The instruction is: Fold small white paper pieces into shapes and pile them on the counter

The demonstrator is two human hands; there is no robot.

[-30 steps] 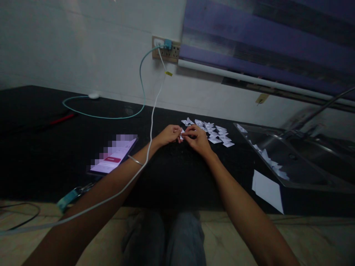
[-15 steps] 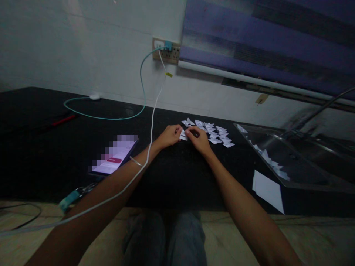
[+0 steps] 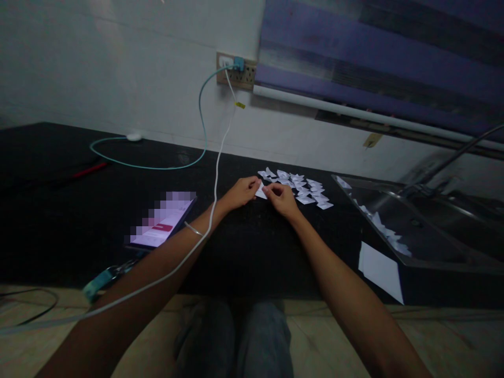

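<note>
A small folded white paper (image 3: 260, 192) is pinched between my two hands over the dark counter. My left hand (image 3: 243, 191) grips its left side with closed fingers. From the right, my right hand (image 3: 282, 198) holds it between thumb and fingers. Just behind my right hand lie several folded paper pieces (image 3: 313, 193), set close together in rows. A few flat white paper sheets (image 3: 381, 272) rest near the counter's front edge, to the right of my right forearm.
A metal sink (image 3: 423, 226) with more folded papers along its left rim is at the right. At the left lie a lit phone (image 3: 159, 226) and a teal strap (image 3: 98, 283). A white cable (image 3: 216, 189) crosses over my left forearm from the wall socket (image 3: 248, 73).
The paper between my hands has turned or been folded slightly and now shows a plainer, more pointed face. My right fingers have drawn closer together; both arms stay nearly in place.
</note>
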